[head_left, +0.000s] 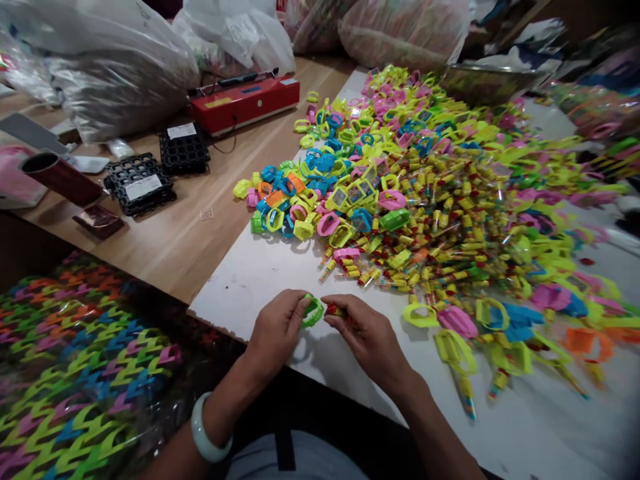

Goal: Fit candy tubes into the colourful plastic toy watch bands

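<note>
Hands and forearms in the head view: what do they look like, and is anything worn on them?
The bare left hand and bare right hand wear no gloves, and no sleeves show. A smooth, pale, rounded bangle circles the left forearm; the right forearm shows nothing worn.

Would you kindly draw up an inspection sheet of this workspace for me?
Surface: white board on a wooden table; a few dark specks on the board.
Job's things: green band and a small red piece, both held over the board.
Clutter: large mixed heap of coloured bands and yellow tubes; labelled black trays to the left.
Hands: left hand holds the green band; right hand holds the red piece.
Cables: thin dark cord by the red machine; its far end cannot be traced.
Surroundings: filled plastic bags at the back; coloured pieces below the table at lower left.
</note>
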Action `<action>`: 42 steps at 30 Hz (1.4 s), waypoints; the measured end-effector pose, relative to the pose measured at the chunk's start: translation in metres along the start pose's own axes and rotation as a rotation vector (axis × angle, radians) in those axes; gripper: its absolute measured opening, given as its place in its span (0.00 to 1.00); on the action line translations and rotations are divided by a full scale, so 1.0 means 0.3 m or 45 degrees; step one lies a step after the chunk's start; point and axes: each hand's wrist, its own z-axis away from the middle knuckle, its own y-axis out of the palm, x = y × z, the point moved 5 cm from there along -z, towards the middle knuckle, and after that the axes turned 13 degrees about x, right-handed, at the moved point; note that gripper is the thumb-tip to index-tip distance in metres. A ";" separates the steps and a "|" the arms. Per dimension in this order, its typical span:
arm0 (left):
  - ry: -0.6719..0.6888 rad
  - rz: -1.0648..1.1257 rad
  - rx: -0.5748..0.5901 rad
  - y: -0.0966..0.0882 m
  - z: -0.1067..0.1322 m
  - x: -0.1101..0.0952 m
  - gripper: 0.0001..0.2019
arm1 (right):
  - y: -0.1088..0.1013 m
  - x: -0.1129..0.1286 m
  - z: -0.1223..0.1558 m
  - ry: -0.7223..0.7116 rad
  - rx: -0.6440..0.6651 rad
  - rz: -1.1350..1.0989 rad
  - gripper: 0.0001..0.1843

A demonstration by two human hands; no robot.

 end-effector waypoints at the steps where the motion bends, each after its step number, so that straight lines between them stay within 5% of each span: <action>1: 0.023 -0.082 0.013 -0.005 0.003 -0.006 0.14 | 0.002 0.002 -0.003 -0.026 0.003 0.044 0.10; 7: 0.097 -0.387 0.021 -0.018 0.009 -0.040 0.14 | 0.004 0.004 -0.009 -0.140 -0.064 0.211 0.10; 18: 0.078 -0.485 0.091 -0.005 0.008 -0.026 0.14 | 0.026 -0.007 -0.012 -0.188 0.044 0.214 0.12; 24: -0.100 -0.395 0.138 -0.005 0.009 0.007 0.16 | 0.065 0.005 -0.001 -0.194 0.200 0.496 0.14; 33: -0.448 -0.321 0.475 0.012 0.005 0.011 0.16 | 0.110 0.031 0.034 -0.418 0.151 0.884 0.07; 42: -0.365 -0.581 0.749 0.074 -0.061 -0.029 0.15 | 0.109 -0.014 0.100 -0.378 0.074 0.894 0.13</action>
